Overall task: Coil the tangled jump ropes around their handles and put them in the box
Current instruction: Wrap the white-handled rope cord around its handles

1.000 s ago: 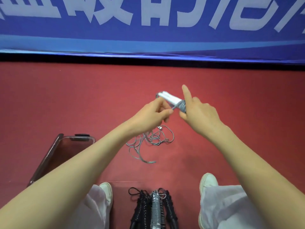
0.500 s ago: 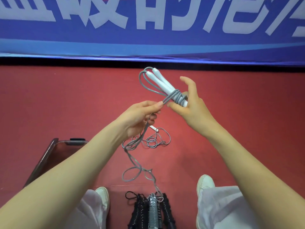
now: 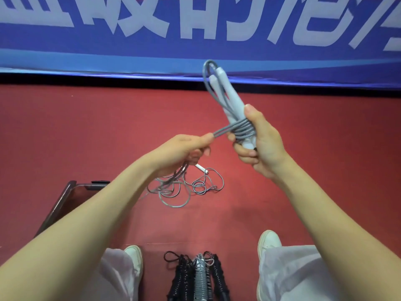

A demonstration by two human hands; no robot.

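**Winding the grey rope snug round its paired handles**

The right hand [image 3: 263,146] gripped the two pale handles [image 3: 230,98] together, tilted up and away. Its fingers curled round their lower end, and its thumb lay beside the coils [image 3: 244,130] wound there. The left hand [image 3: 184,151] pinched the doubled grey rope [image 3: 221,133] just beside those coils. Slack trailed from it to a loose tangle [image 3: 171,193] on the red floor [image 3: 86,131].

Each turn probably wanted pulling taut and laying against the last one, with the right thumb pinning it. The left hand would do best to feed slack slowly, so that the tangle shook out instead of knotting.

The clear box [image 3: 63,203] stood to the left, partly behind the forearm. Black and grey coiled ropes [image 3: 198,276] lay between the shoes [image 3: 269,240], not in it.
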